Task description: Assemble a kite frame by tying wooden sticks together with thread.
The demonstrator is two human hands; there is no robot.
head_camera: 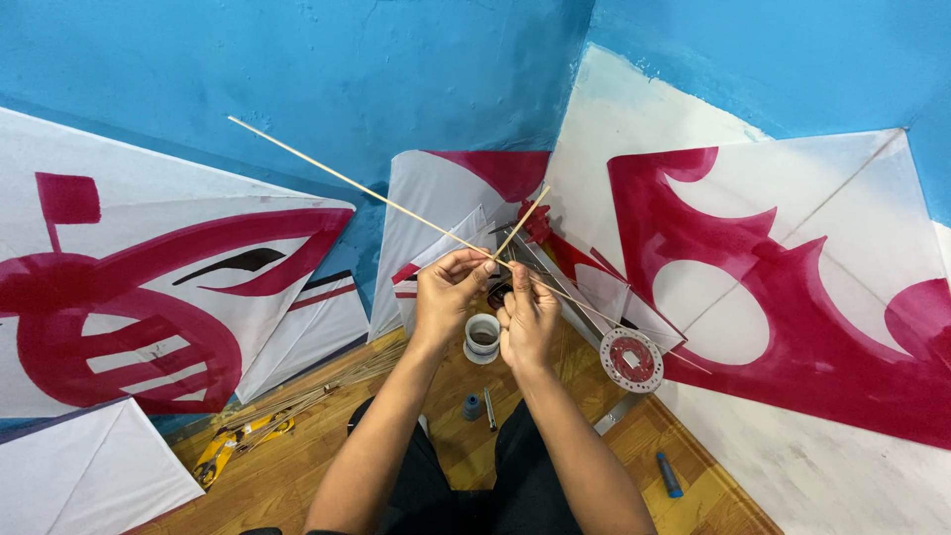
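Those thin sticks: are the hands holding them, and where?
Yes. Left hand and right hand pinch two thin sticks where they cross.

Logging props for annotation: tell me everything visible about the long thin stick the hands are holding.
The long stick is a thin, pale, straight rod that looks like bamboo or wood. It slants from upper left, against the blue wall, down right past the red-and-white spool. The left hand and right hand pinch it where a shorter stick crosses it.

Both hands, left hand (448,289) and right hand (528,319), at centre pinching crossed sticks (396,207), cup (482,338) on floor beneath them, reel (631,360) right, scissors (238,441) and stick bundle (327,386) left, kites (149,297) leaning on walls behind.
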